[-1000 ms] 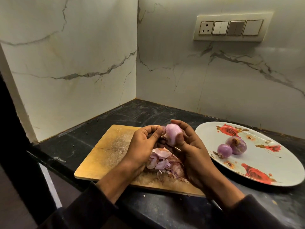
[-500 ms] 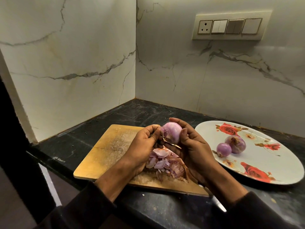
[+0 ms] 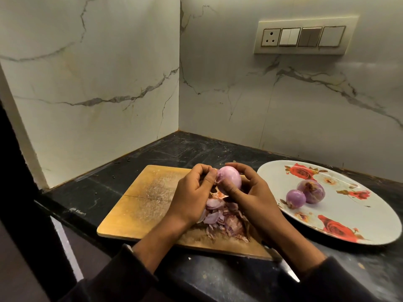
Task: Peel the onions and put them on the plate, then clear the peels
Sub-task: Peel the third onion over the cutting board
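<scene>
An oval white plate printed with red roses (image 3: 340, 214) lies at the right on the black stone counter (image 3: 91, 199). It holds two peeled purple onions touching each other: a small round one (image 3: 295, 199) on the near left and a larger one (image 3: 311, 191) just behind it to the right. The rest of the plate's face is bare print.

Left of the plate lies a worn rectangular wooden cutting board (image 3: 144, 205), its near right part covered by a loose heap of pale purple and papery brown onion peels (image 3: 224, 221). Above that heap, both hands hold a third pinkish-purple onion (image 3: 230, 179) clear of the board. The right hand (image 3: 250, 195) wraps its curled fingers and thumb round the onion's right and near side. The left hand (image 3: 194, 192), fingers curled, pinches a flap of skin at the onion's left edge; a torn orange-pink strip hangs below it.

A steel knife blade tip (image 3: 289, 272) shows on the counter near the front edge, under the right forearm. A cream switch panel with one socket (image 3: 303, 38) sits on the far marble wall.

Compared with half a second ago, the onion is turned so more of its smooth peeled side faces up, and both hands sit slightly higher and closer round it; the plate's two onions have not moved.
</scene>
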The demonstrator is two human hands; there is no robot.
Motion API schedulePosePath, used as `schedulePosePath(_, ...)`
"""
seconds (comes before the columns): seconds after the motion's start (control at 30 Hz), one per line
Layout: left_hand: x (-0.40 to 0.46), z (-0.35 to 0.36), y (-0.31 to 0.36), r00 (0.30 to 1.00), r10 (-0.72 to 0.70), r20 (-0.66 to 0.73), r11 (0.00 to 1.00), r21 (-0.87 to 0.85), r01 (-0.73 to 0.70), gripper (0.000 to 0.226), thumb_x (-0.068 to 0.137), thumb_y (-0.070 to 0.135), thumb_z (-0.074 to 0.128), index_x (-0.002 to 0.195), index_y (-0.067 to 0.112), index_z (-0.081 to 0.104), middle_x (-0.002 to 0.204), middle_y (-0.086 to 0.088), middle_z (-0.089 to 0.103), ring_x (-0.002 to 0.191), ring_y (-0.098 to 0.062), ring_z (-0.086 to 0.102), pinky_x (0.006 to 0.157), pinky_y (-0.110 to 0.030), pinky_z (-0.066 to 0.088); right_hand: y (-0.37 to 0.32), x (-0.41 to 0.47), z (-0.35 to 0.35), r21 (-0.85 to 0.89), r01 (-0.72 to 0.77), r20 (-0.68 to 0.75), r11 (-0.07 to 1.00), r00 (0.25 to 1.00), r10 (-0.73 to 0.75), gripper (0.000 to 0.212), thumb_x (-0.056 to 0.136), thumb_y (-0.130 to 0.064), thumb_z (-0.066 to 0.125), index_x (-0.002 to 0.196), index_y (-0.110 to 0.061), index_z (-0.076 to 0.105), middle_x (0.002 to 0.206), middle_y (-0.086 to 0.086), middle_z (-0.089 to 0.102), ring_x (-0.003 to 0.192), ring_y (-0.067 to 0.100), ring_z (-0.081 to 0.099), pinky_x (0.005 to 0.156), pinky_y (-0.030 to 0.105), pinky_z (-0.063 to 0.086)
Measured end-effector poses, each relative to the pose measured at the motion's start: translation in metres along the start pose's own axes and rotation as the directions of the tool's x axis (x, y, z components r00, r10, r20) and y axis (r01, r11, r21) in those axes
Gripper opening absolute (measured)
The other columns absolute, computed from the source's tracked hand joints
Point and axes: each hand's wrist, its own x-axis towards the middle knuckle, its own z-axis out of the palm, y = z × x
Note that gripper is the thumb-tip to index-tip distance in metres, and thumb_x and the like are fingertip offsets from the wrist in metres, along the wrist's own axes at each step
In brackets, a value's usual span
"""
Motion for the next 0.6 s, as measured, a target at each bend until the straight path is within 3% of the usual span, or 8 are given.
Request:
schedulePosePath(0.1, -0.002, 0.001, 0.002, 0.998, 0.04, 0.057, 0.985, 0.166, -0.049, 0.042, 0.094, 0.058, 0.041, 0.097, 0.02, 0.059, 0.082, 0.0, 0.067, 0.074, -0.014, 0.066, 0.067, -0.044, 0.056, 0.003, 0.001, -0.003, -0.105, 0.066, 0.022, 0.992, 0.998, -0.064, 0.044, 0.086, -0.032, 0.077, 0.127, -0.032, 0.061, 0.121, -0.006, 0.068, 0.109, 0.017, 0.069, 0.085, 0.04, 0.062)
schedulePosePath(0.33, 0.001, 0.0, -0.004, 0.975, 0.221, 0.029, 0.936, 0.275, -0.221, 0.027, 0.104, 0.032, 0.048, 0.091, 0.013, 0.061, 0.076, -0.001, 0.062, 0.067, -0.017, 0.059, 0.059, -0.045, 0.049, 0.004, -0.002, -0.003, -0.088, 0.06, 0.031, 0.994, 0.998, -0.058, 0.042, 0.086, -0.036, 0.074, 0.125, -0.03, 0.06, 0.118, -0.004, 0.068, 0.105, 0.018, 0.069, 0.085, 0.043, 0.062)
schedulePosePath(0.4, 0.001, -0.002, -0.003, 0.978, 0.21, 0.003, 0.952, 0.229, -0.205, 0.027, 0.105, 0.031, 0.048, 0.091, 0.011, 0.061, 0.075, -0.003, 0.062, 0.067, -0.02, 0.058, 0.059, -0.047, 0.048, 0.004, -0.002, 0.001, -0.028, 0.049, 0.01, 0.998, 0.999, -0.049, 0.042, 0.085, -0.033, 0.076, 0.124, -0.03, 0.06, 0.118, -0.002, 0.069, 0.106, 0.019, 0.069, 0.087, 0.044, 0.061)
schedulePosePath(0.5, 0.001, -0.003, 0.001, 0.991, 0.128, -0.027, 0.988, 0.089, -0.125, 0.03, 0.105, 0.03, 0.047, 0.091, 0.008, 0.062, 0.078, -0.01, 0.063, 0.071, -0.027, 0.06, 0.064, -0.052, 0.052, 0.002, -0.001, 0.006, 0.068, 0.066, -0.013, 0.995, 0.998, -0.066, 0.04, 0.088, -0.013, 0.076, 0.122, -0.027, 0.06, 0.117, 0.003, 0.071, 0.107, 0.022, 0.07, 0.09, 0.044, 0.06)
schedulePosePath(0.6, 0.002, -0.003, 0.004, 1.0, 0.024, 0.018, 0.995, -0.099, -0.022, 0.032, 0.104, 0.03, 0.048, 0.097, 0.002, 0.061, 0.083, -0.021, 0.062, 0.07, -0.025, 0.058, 0.067, -0.05, 0.053, -0.001, -0.002, 0.01, 0.262, 0.014, -0.004, 0.965, 1.0, -0.013, 0.041, 0.089, 0.001, 0.071, 0.121, -0.022, 0.059, 0.115, 0.011, 0.073, 0.105, 0.029, 0.072, 0.092, 0.049, 0.059)
